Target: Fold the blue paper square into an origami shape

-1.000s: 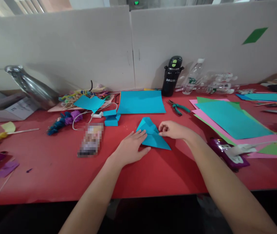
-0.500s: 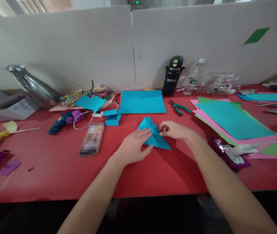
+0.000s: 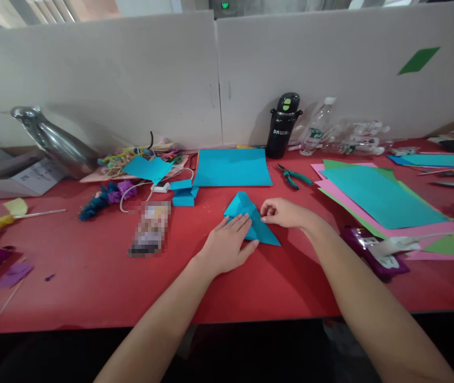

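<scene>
A folded blue paper (image 3: 259, 227) lies on the red table (image 3: 91, 276) in front of me, with a raised fold at its far end. My left hand (image 3: 229, 246) lies flat on its near left part, fingers stretched out and pressing it down. My right hand (image 3: 285, 213) is curled at the paper's right edge, its fingertips pinched on the fold.
A flat blue sheet (image 3: 232, 167) lies behind the folded paper. Green-handled pliers (image 3: 292, 176), a black bottle (image 3: 281, 126) and plastic bottles (image 3: 318, 126) stand further back. Stacked coloured sheets (image 3: 382, 199) lie right. A blue paper box (image 3: 182, 192), cable and craft clutter (image 3: 131, 159) lie left.
My left hand has slid right and further onto the blue paper, flattening it. My right hand has stayed at the fold.
</scene>
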Motion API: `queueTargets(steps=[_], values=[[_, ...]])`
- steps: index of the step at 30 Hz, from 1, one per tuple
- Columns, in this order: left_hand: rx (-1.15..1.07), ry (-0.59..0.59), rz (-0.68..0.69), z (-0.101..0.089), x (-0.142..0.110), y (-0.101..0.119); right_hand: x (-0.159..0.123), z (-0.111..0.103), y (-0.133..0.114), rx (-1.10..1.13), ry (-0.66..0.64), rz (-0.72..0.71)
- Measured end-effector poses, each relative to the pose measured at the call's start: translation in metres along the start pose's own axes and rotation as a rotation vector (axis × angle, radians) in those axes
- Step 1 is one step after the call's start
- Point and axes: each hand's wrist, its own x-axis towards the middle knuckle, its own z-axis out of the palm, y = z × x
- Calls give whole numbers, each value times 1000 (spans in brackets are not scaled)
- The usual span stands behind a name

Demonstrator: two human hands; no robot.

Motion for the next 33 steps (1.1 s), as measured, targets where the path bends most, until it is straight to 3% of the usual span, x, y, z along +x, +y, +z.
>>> queueTargets(steps=[6,9,12,16,22,28,33], values=[[-51,57,-2,-3,-1,-7,1,0,0,7,0,7],[-113,188,-46,-8,0,-20,0,-1,-2,2,-6,16],[-121,321,-195,-12,1,-36,-2,-1,-5,-2,-10,13],[-6,281,-367,-8,7,-44,-3,-1,-6,2,0,19],[-16,256,-476,-3,22,-38,-2,1,-8,31,14,24],[-324,293,-503,3,26,-48,-3,1,-12,24,36,43],[-749,464,-444,9,29,-49,-3,2,-14,15,42,49]])
